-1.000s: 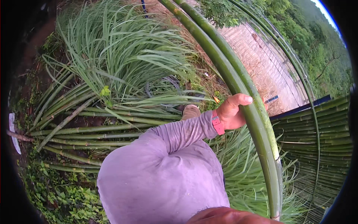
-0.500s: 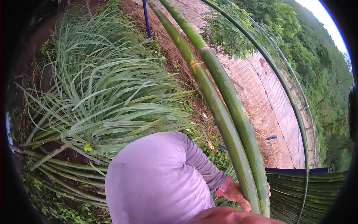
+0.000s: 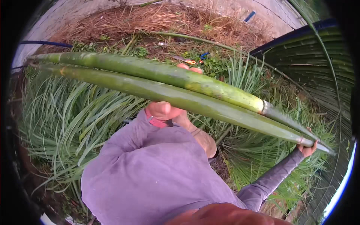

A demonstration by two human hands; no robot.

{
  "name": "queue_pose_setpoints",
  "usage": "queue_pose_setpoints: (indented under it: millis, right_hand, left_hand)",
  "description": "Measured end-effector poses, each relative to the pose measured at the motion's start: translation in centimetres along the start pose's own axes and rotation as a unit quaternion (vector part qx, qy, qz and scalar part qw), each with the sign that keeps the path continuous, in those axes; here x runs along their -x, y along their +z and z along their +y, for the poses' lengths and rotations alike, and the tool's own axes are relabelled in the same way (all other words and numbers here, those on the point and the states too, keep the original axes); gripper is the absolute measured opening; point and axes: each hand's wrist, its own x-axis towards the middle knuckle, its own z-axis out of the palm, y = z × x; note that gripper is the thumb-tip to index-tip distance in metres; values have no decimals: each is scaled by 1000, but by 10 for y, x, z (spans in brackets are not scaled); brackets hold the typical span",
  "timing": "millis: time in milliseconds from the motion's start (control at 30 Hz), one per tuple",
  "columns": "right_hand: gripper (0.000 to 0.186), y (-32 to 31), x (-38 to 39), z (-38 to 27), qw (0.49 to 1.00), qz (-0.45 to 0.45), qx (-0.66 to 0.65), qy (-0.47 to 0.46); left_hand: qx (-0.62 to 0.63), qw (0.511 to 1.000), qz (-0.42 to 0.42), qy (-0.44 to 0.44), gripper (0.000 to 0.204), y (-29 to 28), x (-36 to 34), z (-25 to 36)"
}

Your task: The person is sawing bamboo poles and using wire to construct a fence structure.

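Two thick green bamboo poles (image 3: 187,98) lie side by side across my body, running from the far left down to the right. My left hand (image 3: 164,110), with a red band at its wrist, is closed around both near their middle. Its fingertips show past the far pole, the thumb side below the near one. Toward the right end, my right hand (image 3: 308,148) grips the poles from below at arm's length; part of its fingers is hidden behind them.
Long grass leaves (image 3: 75,116) cover the ground at left. An orange-handled tool (image 3: 190,61) lies beside a blue object (image 3: 204,56) beyond the poles. Dry straw (image 3: 150,20) borders the pavement. At right stands a panel of green bamboo strips (image 3: 315,56), a thin bent pole before it.
My view has turned to the right and down. The two poles now lie crosswise instead of pointing away, and my right hand has come into view holding them.
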Motion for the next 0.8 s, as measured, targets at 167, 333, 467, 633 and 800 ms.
queue_pose_setpoints:
  millis: [167, 333, 467, 633, 800]
  right_hand:
    - [55, 103, 18, 135, 975, -38, -164, 143]
    - [36, 208, 51, 277, 961, 127, -133, 205]
    - [30, 244, 58, 342, 939, 147, -106, 293]
    - [29, 257, 51, 355, 923, 140, -115, 340]
    - [28, 293, 42, 345, 912, 136, -128, 364]
  left_hand:
    - [-62, 974, 210, 56, 78, -105, -17, 86]
    - [-48, 927, 369, 37, 61, -212, -1, 167]
    - [-40, 905, 422, 40, 56, -267, 15, 209]
    - [-55, 893, 442, 61, 56, -253, 8, 225]
    - [-65, 882, 460, 86, 58, -233, -1, 224]
